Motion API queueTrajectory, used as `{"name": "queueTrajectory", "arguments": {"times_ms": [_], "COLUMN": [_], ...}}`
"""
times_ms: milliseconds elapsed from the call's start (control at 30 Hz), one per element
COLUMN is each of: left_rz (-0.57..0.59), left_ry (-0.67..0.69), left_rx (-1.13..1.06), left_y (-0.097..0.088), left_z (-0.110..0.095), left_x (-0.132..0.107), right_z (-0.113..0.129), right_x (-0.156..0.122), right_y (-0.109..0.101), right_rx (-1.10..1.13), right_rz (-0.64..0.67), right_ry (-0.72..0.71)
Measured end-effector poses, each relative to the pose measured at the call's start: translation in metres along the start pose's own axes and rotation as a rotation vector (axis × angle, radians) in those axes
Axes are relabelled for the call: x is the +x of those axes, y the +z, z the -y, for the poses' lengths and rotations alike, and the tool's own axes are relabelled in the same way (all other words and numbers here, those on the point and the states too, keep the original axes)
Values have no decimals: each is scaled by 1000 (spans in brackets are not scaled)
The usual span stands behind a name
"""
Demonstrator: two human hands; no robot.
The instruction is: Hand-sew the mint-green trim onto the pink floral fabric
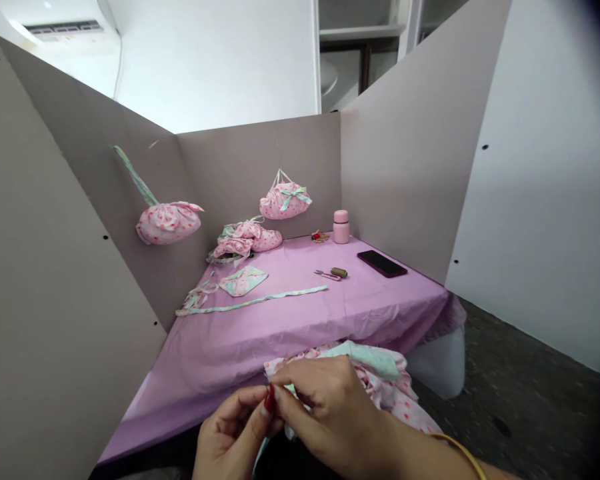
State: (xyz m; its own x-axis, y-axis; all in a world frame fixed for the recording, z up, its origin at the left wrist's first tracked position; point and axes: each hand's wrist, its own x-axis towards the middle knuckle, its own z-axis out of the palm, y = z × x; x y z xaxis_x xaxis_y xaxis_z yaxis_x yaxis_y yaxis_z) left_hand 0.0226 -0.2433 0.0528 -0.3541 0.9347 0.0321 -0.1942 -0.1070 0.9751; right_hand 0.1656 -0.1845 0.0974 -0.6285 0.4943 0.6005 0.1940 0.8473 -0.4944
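My left hand [235,433] and my right hand [330,413] meet at the bottom of the view, just in front of the table's near edge. Both pinch the edge of a bundle of pink strawberry-print and mint fabric [380,380] that lies under my right hand. The fingertips touch each other at the pinch. Whether a needle or thread is between them I cannot make out. A thin yellow bangle [460,448] circles my right wrist.
A table with a lilac cloth [290,333] carries a long mint strip [253,303], a mint fabric piece [243,280], finished pink pouches [247,241], snips with a thread spool [333,273], a pink bottle [341,227] and a black phone [381,263]. Two pouches [169,222] hang on the grey partitions.
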Motion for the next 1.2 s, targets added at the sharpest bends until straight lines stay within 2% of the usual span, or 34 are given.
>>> {"name": "queueTrajectory", "arguments": {"times_ms": [1200], "left_rz": [19], "left_ry": [-12], "left_rx": [-32], "left_y": [1], "left_z": [-1], "left_x": [-4], "right_z": [-2], "right_x": [-1], "right_y": [3], "right_rx": [10], "right_rz": [-10], "right_ry": [29]}}
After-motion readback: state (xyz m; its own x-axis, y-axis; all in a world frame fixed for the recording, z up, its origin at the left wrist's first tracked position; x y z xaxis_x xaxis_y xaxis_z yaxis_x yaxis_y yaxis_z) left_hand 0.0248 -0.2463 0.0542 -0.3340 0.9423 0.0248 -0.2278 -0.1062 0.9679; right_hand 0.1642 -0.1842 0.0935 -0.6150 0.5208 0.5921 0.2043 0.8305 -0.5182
